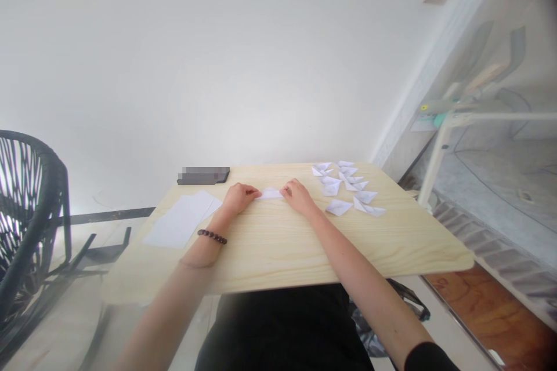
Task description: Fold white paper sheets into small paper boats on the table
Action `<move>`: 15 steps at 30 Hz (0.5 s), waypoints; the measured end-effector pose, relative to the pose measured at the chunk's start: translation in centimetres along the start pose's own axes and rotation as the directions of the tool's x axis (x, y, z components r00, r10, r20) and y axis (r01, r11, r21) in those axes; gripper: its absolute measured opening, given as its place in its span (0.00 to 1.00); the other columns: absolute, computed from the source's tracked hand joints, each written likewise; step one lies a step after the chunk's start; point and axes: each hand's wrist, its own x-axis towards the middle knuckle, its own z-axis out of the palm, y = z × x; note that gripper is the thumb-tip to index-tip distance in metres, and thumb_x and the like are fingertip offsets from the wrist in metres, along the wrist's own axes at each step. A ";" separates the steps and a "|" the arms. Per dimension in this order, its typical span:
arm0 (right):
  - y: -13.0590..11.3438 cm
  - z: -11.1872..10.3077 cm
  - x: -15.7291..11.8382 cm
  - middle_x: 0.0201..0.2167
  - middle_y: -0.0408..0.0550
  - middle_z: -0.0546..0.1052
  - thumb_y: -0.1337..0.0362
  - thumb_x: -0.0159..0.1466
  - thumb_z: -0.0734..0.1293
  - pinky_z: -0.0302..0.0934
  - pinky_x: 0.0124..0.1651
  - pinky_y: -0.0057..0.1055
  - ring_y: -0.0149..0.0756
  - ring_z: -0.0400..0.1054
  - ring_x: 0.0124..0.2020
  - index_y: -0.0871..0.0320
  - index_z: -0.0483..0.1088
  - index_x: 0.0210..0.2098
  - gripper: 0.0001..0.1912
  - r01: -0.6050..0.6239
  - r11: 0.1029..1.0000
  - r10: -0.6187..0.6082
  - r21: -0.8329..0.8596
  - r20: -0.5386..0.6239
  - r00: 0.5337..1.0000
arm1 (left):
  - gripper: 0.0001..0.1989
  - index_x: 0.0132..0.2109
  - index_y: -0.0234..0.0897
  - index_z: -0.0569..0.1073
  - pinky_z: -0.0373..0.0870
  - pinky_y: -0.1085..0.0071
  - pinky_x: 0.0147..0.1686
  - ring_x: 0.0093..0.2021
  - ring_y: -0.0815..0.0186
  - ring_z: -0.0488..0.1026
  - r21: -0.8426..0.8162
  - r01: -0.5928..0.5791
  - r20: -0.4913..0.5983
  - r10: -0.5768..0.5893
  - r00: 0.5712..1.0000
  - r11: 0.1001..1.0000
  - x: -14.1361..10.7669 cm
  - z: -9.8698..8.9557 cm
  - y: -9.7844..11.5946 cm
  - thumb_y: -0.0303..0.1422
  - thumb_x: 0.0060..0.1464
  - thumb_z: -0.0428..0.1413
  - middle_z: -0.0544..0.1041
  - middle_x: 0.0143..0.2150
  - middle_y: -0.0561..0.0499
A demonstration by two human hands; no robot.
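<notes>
A small piece of folded white paper lies between my two hands, low over the middle of the table. My left hand, with a dark bead bracelet on the wrist, pinches its left end. At the right end, the fingers of my right hand are closed on the same paper. Several folded white paper boats sit in loose rows to the right of my right hand. Flat white sheets lie overlapping to the left of my left hand. The finer folds in the held paper are too small to make out.
The pale wooden table stands against a white wall. A dark flat object, partly blurred out, lies at its back left. A dark woven chair stands to the left. On the right is a white metal frame.
</notes>
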 end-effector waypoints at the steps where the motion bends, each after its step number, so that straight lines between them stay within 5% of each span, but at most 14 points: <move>1: -0.1 0.0 0.0 0.32 0.47 0.66 0.63 0.59 0.58 0.52 0.43 0.26 0.29 0.61 0.37 0.60 0.67 0.29 0.09 -0.002 1.000 0.002 -0.010 -0.001 1.000 | 0.16 0.33 0.39 0.76 0.63 0.72 0.31 0.32 0.63 0.71 -0.002 0.011 -0.001 -0.011 1.000 1.000 0.0 0.1 0.0 0.44 0.46 0.49 0.76 0.30 0.50; 15: -1.1 0.1 -0.2 0.38 0.48 0.61 0.62 0.58 0.59 0.55 0.37 0.27 0.31 0.63 0.34 0.58 0.62 0.34 0.07 -0.152 0.985 0.148 -0.087 -0.052 0.988 | 0.12 0.32 0.38 0.75 0.62 0.70 0.37 0.35 0.63 0.67 0.044 -0.126 -0.028 0.127 0.991 0.991 0.1 0.2 0.2 0.38 0.48 0.50 0.73 0.30 0.49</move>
